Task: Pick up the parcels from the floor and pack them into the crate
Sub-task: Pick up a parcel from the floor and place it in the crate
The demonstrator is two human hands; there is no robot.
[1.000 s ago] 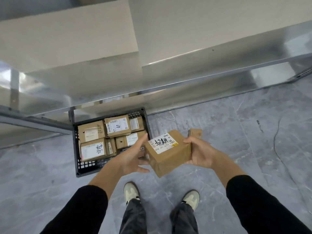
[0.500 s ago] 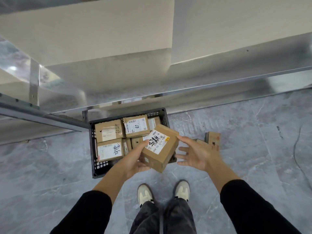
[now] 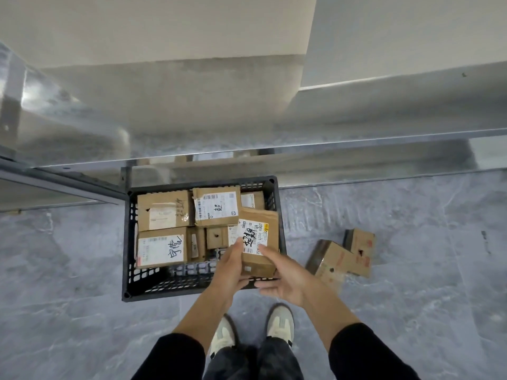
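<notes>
A black slatted plastic crate (image 3: 129,242) stands on the grey floor and holds several brown cardboard parcels (image 3: 163,212) with white labels. My left hand (image 3: 229,270) grips one more labelled parcel (image 3: 259,229) over the crate's near right corner, thumb on the label and fingers under the box. My right hand (image 3: 286,279) is open beside it, its thumb touching the parcel's near edge. Two brown parcels lie on the floor to the right of the crate, one (image 3: 330,260) leaning against the other (image 3: 359,250).
A shiny metal shelf frame (image 3: 247,149) and a pale wall rise directly behind the crate. My two light shoes (image 3: 279,325) stand just in front of the crate on the grey marbled floor (image 3: 411,297).
The held parcel has moved forward and now hangs over the crate's right side. My right hand, which had let go and spread open, has come back against the parcel.
</notes>
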